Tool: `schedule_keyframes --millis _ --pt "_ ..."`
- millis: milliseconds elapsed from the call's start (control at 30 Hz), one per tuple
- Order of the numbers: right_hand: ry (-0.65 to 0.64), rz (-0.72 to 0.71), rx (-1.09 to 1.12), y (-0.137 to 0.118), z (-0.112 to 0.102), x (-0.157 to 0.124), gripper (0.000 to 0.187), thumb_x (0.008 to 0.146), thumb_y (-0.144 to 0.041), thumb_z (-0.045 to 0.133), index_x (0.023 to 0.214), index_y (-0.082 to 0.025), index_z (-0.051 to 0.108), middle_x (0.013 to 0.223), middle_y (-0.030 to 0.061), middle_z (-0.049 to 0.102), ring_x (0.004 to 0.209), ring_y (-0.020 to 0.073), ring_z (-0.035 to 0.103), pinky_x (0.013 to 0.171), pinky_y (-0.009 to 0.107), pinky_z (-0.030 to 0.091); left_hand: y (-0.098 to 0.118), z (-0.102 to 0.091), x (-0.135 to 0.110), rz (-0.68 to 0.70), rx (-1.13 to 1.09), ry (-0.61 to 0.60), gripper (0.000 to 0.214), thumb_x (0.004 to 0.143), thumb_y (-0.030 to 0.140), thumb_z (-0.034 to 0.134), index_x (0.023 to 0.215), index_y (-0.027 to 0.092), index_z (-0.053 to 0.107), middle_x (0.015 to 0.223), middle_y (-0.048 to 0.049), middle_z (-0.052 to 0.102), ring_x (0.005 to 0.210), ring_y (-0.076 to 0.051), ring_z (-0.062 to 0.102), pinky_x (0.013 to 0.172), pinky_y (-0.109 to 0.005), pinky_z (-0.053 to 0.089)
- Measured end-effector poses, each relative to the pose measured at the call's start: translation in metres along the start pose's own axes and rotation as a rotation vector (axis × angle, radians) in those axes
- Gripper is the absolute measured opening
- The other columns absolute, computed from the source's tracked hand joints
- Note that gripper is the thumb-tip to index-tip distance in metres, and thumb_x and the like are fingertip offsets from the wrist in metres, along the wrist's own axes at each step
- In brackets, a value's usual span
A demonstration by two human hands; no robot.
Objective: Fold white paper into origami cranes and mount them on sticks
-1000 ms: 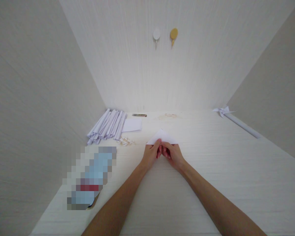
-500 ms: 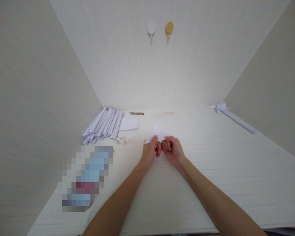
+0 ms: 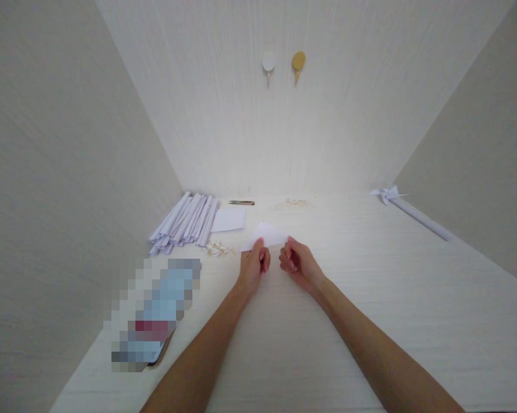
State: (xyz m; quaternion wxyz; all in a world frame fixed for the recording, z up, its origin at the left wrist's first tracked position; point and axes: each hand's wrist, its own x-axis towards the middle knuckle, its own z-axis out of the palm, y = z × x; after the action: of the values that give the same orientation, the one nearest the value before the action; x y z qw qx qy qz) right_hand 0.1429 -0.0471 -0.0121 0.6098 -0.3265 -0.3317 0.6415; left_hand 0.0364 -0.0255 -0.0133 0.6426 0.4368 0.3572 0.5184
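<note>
A folded piece of white paper (image 3: 267, 234), roughly triangular, is held up over the white table by both hands. My left hand (image 3: 255, 264) pinches its lower left edge between thumb and curled fingers. At the paper's right corner, my right hand (image 3: 298, 261) grips the tip with thumb and forefinger, its other fingers curled in. Parts of the lower edge are hidden behind the left thumb.
Rolled white paper tubes (image 3: 185, 223) lie piled at the left, beside flat paper sheets (image 3: 229, 219). Small snips (image 3: 241, 202) rest near the back wall. Loose short sticks (image 3: 217, 248) lie nearby. A paper pinwheel (image 3: 386, 195) on a tube lies right. A blurred-out flat object (image 3: 163, 310) sits front left.
My hands have moved apart, the left one going left with the paper. The right hand has slid to the paper's corner. The camera view has tilted slightly.
</note>
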Motion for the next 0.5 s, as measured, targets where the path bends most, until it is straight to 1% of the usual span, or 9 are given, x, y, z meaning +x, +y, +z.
schedule_keyframes --millis 100,167,367,500 --pt "0.036 0.01 -0.104 0.009 0.005 -0.001 0.049 0.062 -0.045 0.065 0.031 -0.018 0.037 0.028 -0.0064 0.031 0.032 0.005 0.025 0.038 0.025 0.016 -0.006 0.004 -0.004 -0.021 0.14 -0.1 0.048 0.07 0.05 0.05 0.037 0.021 0.031 0.026 0.0047 0.033 0.028 -0.005 0.026 0.036 -0.024 0.015" --pt "0.074 0.001 -0.089 0.01 0.002 -0.002 0.05 0.062 -0.042 0.065 0.029 -0.019 0.034 0.027 -0.0066 0.029 0.032 0.0056 0.026 0.039 0.026 0.019 -0.007 0.006 -0.005 -0.004 0.171 -0.132 0.048 0.071 0.049 0.049 0.037 0.02 0.031 0.026 0.0051 0.032 0.028 -0.005 0.026 0.036 -0.024 0.016" --pt "0.097 -0.019 0.115 0.006 0.0 0.0 0.045 0.063 -0.031 0.063 0.032 -0.019 0.032 0.028 -0.0076 0.029 0.032 0.0045 0.023 0.039 0.024 0.023 -0.005 0.011 -0.005 0.0 0.055 -0.103 0.047 0.072 0.044 0.049 0.038 0.02 0.026 0.027 0.0064 0.029 0.029 -0.003 0.022 0.038 -0.024 0.014" --pt "0.105 -0.045 0.167 0.003 0.001 0.002 0.046 0.064 -0.028 0.061 0.033 -0.019 0.028 0.027 -0.0079 0.026 0.03 0.0037 0.019 0.037 0.023 0.016 -0.003 0.012 -0.002 -0.012 -0.027 -0.107 0.042 0.069 0.04 0.053 0.041 0.019 0.028 0.027 0.0076 0.028 0.028 -0.003 0.019 0.037 -0.023 0.011"
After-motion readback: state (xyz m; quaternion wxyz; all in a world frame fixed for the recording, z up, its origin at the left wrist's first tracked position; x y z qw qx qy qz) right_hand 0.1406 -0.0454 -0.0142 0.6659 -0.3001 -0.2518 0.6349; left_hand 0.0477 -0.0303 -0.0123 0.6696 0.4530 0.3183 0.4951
